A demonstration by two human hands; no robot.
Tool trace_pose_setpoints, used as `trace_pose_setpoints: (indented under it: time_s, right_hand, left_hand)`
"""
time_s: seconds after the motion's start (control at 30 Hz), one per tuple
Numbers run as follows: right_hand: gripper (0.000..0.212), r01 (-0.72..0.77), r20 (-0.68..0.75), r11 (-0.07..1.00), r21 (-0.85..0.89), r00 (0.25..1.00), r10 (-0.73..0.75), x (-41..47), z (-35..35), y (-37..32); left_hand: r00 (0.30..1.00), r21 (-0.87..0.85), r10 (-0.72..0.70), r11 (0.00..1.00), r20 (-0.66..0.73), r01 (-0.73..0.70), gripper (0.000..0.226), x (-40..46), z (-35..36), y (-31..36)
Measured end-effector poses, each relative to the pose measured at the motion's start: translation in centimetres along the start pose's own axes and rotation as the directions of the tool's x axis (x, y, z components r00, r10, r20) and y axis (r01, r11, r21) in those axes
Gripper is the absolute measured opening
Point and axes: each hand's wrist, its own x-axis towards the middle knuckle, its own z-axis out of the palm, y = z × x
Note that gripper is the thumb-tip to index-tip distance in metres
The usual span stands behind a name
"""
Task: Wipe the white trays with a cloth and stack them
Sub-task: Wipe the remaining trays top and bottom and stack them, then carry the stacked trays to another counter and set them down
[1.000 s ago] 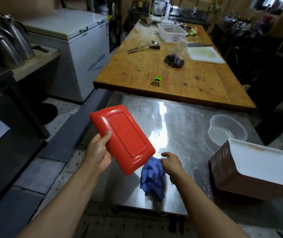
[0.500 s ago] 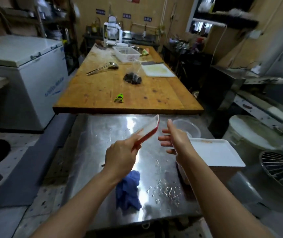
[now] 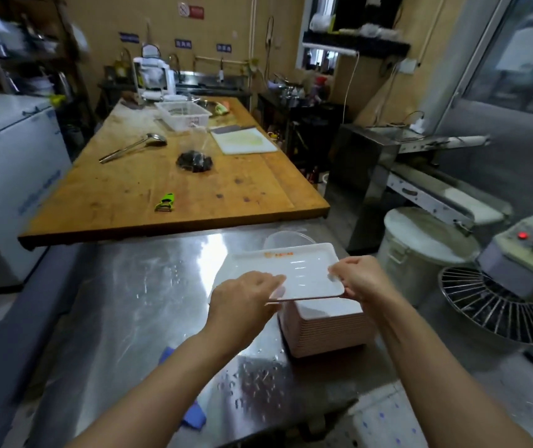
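Both forearms reach toward twelve o'clock, left hand [image 3: 245, 297] and right hand [image 3: 360, 279] each in a pinching grip.

Glossy white tray [image 3: 294, 270], wet shiny steel table [image 3: 149, 305], worn wooden counter [image 3: 149, 189].

My left forearm covers most of the blue cloth [image 3: 194, 415]; only two scraps of it show, low in the frame. The tray [image 3: 291, 270] I hold hides the top of the stack of trays [image 3: 323, 331] and all but the far rim of a clear plastic bowl [image 3: 286, 238] behind it. My left hand [image 3: 242, 302] hides its own fingertips at the tray's near corner. The orange mark on the tray is too small to read. The white freezer [image 3: 10, 176] at the left edge and the mixer [image 3: 523, 253] at the right are cut off. The upper-left shelves are blurred.
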Motion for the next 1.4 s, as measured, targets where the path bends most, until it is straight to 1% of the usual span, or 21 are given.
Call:
trace_pose_setpoints:
  time_s: [0.07, 0.1, 0.17, 0.2, 0.23, 0.3, 0.33, 0.4, 0.5, 0.57, 0.63, 0.73, 0.8, 0.87, 0.93, 1.0, 1.13, 1.23, 1.3, 1.33, 1.4]
  right_hand:
    - [0.007, -0.017, -0.020, 1.000, -0.015, 1.000, 0.017, 1.4, -2.8, 0.5]
    - [0.009, -0.024, -0.025, 1.000, -0.012, 0.999, 0.024, 2.1, -4.1, 0.7]
    - [0.015, -0.043, -0.035, 0.999, 0.011, 0.998, 0.044, 3.7, -6.5, 1.3]
    - [0.017, -0.054, -0.037, 0.998, 0.014, 0.998, 0.054, 4.5, -7.5, 1.7]
    - [0.018, -0.064, -0.035, 0.998, 0.005, 0.997, 0.064, 5.3, -8.4, 2.0]
    - [0.019, -0.084, -0.019, 0.996, -0.042, 0.996, 0.083, 7.0, -9.5, 2.9]
    - [0.019, -0.088, -0.007, 0.994, -0.065, 0.996, 0.088, 7.9, -9.9, 3.4]
    - [0.017, -0.089, 0.022, 0.991, -0.103, 0.996, 0.092, 9.7, -10.3, 4.4]
    - [0.010, -0.075, 0.065, 0.985, -0.157, 0.994, 0.086, 12.0, -10.4, 5.9]
    - [0.011, -0.040, 0.081, 0.978, -0.203, 0.995, 0.058, 13.3, -10.4, 6.8]
    - [0.017, -0.007, 0.077, 0.974, -0.228, 0.997, 0.025, 14.3, -10.4, 7.6]
    - [0.011, 0.048, 0.018, 0.954, -0.294, 0.999, -0.044, 15.0, -10.2, 8.3]
    - [0.009, 0.135, 0.013, 0.905, -0.404, 0.990, -0.142, 14.9, -10.2, 8.7]
    - [0.011, 0.214, 0.043, 0.830, -0.515, 0.974, -0.224, 14.9, -10.3, 8.9]
    - [0.013, 0.248, 0.082, 0.762, -0.598, 0.965, -0.249, 15.0, -10.3, 9.2]
    - [0.016, 0.247, 0.100, 0.727, -0.640, 0.966, -0.240, 15.0, -10.3, 9.6]
    - [0.022, 0.230, 0.073, 0.736, -0.636, 0.968, -0.240, 15.1, -9.9, 10.5]
    - [0.036, 0.209, 0.084, 0.711, -0.672, 0.975, -0.207, 15.0, -9.8, 10.9]
    - [0.046, 0.139, 0.056, 0.786, -0.603, 0.990, -0.132, 14.8, -9.8, 11.1]
    - [0.045, 0.104, 0.051, 0.841, -0.530, 0.995, -0.090, 14.7, -9.8, 11.2]
    - [0.040, 0.019, 0.087, 0.951, -0.310, 0.996, 0.008, 14.5, -10.1, 11.3]
  left_hand:
    - [0.979, -0.043, -0.130, 0.989, 0.160, 0.139, 0.069, 1.0, 1.2, 0.1]
    - [0.967, -0.052, -0.171, 0.981, 0.191, 0.184, 0.075, 1.4, 1.8, 0.2]
    - [0.946, -0.106, -0.279, 0.949, 0.163, 0.298, 0.075, 2.3, 3.1, 0.5]
    - [0.919, -0.145, -0.360, 0.913, 0.160, 0.383, 0.072, 2.7, 3.8, 0.8]
    - [0.875, -0.190, -0.448, 0.857, 0.186, 0.479, 0.070, 3.3, 4.6, 1.0]
    - [0.761, -0.264, -0.587, 0.715, 0.276, 0.648, 0.064, 4.3, 6.3, 1.6]
    - [0.710, -0.271, -0.630, 0.657, 0.315, 0.704, 0.061, 4.7, 7.0, 1.9]
    - [0.640, -0.262, -0.675, 0.585, 0.367, 0.768, 0.055, 5.1, 8.3, 2.5]
    - [0.572, -0.272, -0.712, 0.503, 0.407, 0.820, 0.046, 5.1, 9.8, 3.5]
    - [0.549, -0.284, -0.734, 0.471, 0.400, 0.835, 0.043, 4.9, 10.4, 4.2]
    - [0.555, -0.290, -0.750, 0.475, 0.361, 0.831, 0.041, 4.9, 11.0, 4.8]
    - [0.570, -0.262, -0.766, 0.509, 0.296, 0.820, 0.039, 5.1, 11.5, 5.2]
    - [0.558, -0.253, -0.787, 0.502, 0.264, 0.827, 0.036, 5.2, 11.7, 5.3]
    - [0.550, -0.240, -0.800, 0.500, 0.240, 0.832, 0.034, 5.4, 11.9, 5.5]
    - [0.546, -0.225, -0.806, 0.501, 0.230, 0.835, 0.034, 5.4, 12.1, 5.6]
    - [0.541, -0.222, -0.812, 0.498, 0.220, 0.838, 0.034, 5.3, 12.1, 5.7]
    - [0.537, -0.242, -0.811, 0.486, 0.234, 0.840, 0.033, 5.1, 12.1, 5.8]
    - [0.520, -0.249, -0.810, 0.463, 0.270, 0.851, 0.035, 4.9, 12.2, 5.8]
    - [0.498, -0.286, -0.811, 0.420, 0.308, 0.861, 0.040, 4.6, 12.3, 5.6]
    - [0.479, -0.319, -0.812, 0.380, 0.335, 0.868, 0.044, 4.5, 12.5, 5.4]
    - [0.439, -0.402, -0.794, 0.270, 0.420, 0.875, 0.052, 4.5, 12.8, 4.9]
